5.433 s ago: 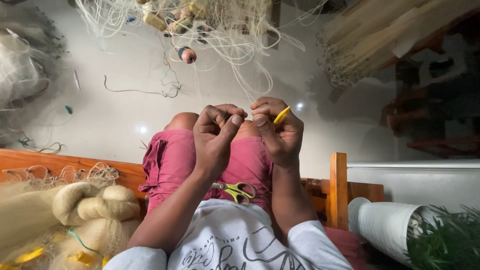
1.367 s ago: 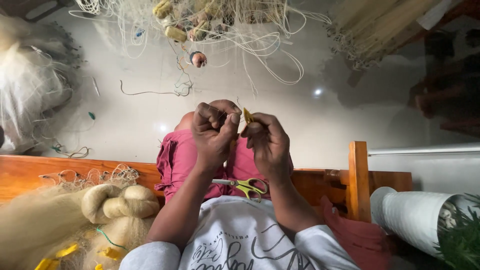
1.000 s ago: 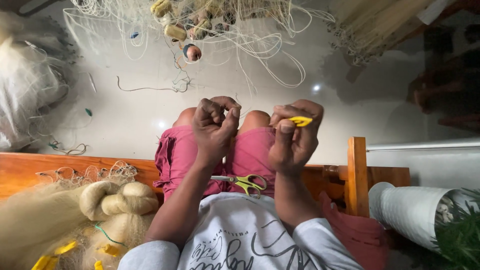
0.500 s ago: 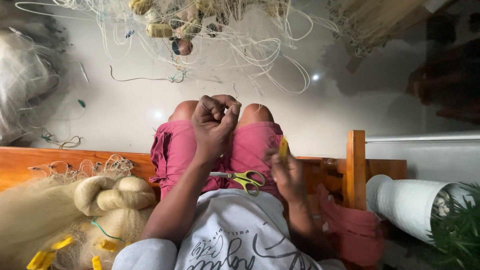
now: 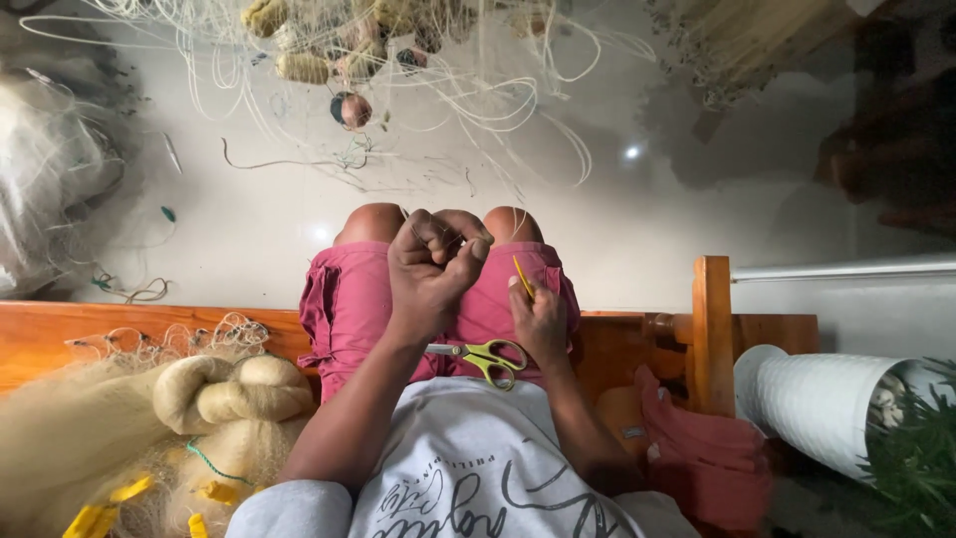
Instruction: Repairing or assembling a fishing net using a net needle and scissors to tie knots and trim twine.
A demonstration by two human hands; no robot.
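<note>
A pale, glossy floor [image 5: 249,239] filled the upper half of the frame, and across its top lay a tangle of white fishing net [image 5: 448,70] with tan floats [image 5: 304,68] caught in it. At the lower left a big heap of cream netting [image 5: 119,428], knotted into thick rolls, rested on the wooden bench [image 5: 60,329], with small yellow tags [image 5: 129,490] at its foot. In the lower right stood a white perforated tube [image 5: 817,399] lying on its side, green plant leaves [image 5: 916,458] beside it, and a red cloth [image 5: 707,448] bunched just left of it. A wooden post [image 5: 712,329] rose from the bench at centre right.

The person sat in the middle of the frame in magenta shorts [image 5: 349,309] and a grey printed shirt [image 5: 468,468], knees toward the floor. The left hand [image 5: 430,269] was raised above the lap, fingers curled tight into a fist — it pinched a thin line too fine to make out clearly. The right hand [image 5: 538,319] sat lower, just right of centre, fingers closed around a slim yellow netting needle [image 5: 523,277] that stuck up and to the left from its grip. Yellow-handled scissors [image 5: 488,357] lay on the lap — between the two forearms, just beside the right hand, blades pointing left.
</note>
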